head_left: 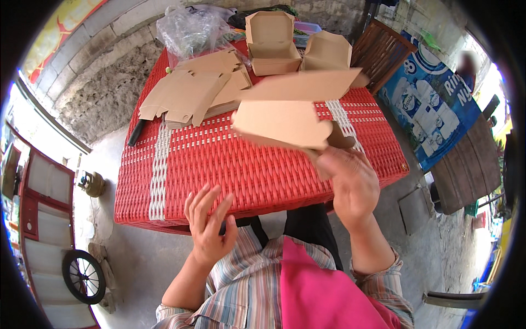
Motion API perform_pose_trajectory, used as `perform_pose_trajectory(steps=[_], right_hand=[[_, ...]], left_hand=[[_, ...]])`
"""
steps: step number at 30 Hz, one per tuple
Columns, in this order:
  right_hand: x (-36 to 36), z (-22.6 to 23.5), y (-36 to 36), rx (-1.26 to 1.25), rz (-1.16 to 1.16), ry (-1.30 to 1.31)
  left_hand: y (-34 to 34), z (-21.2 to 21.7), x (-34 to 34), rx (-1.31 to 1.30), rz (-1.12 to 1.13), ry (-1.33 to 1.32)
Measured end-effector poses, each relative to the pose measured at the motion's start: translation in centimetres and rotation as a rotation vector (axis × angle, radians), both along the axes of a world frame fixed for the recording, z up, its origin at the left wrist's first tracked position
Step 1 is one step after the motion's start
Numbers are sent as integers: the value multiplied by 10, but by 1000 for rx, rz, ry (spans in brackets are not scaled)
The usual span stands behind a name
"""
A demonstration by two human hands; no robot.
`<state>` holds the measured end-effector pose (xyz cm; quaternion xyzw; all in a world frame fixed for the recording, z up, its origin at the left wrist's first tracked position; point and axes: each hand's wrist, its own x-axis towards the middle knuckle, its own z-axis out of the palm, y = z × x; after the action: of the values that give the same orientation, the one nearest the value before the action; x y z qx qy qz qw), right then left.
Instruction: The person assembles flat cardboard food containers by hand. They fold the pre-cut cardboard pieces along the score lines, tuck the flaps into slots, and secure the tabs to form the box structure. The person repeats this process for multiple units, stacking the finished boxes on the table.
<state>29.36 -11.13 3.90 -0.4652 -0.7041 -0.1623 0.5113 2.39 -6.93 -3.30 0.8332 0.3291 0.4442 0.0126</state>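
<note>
A brown cardboard food box (282,120), partly folded and blurred by motion, is held up over the right part of the table. My right hand (353,183) grips its near right corner. Its lid panel stands raised on the far side, and loose flaps hang near my fingers. My left hand (211,222) hovers at the table's front edge, fingers spread, touching nothing. To the far left lies a stack of flat box blanks (189,90). Two folded boxes stand at the back: one with its lid up (274,46), the other box (327,52) right beside it.
The red woven table (235,175) has white stripes. A clear plastic bag (194,30) with greenery sits at the back left; a black handle (137,131) sticks out by the left edge. A wooden chair (381,52) and a blue banner (424,104) stand right, a wheeled cart (49,236) left.
</note>
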Motion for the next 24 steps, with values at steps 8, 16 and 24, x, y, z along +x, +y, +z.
perform_pose_trajectory(steps=[8, 16, 24], right_hand=[[-23, -54, -12, -412, -58, -434], [-27, -65, -19, -504, -80, -378], [3, -44, -10, -619, 161, -293]], left_hand=[[-21, -4, 25, 256, 13, 138], [2, 5, 18, -226, -21, 349], [6, 18, -17, -194, 98, 369]])
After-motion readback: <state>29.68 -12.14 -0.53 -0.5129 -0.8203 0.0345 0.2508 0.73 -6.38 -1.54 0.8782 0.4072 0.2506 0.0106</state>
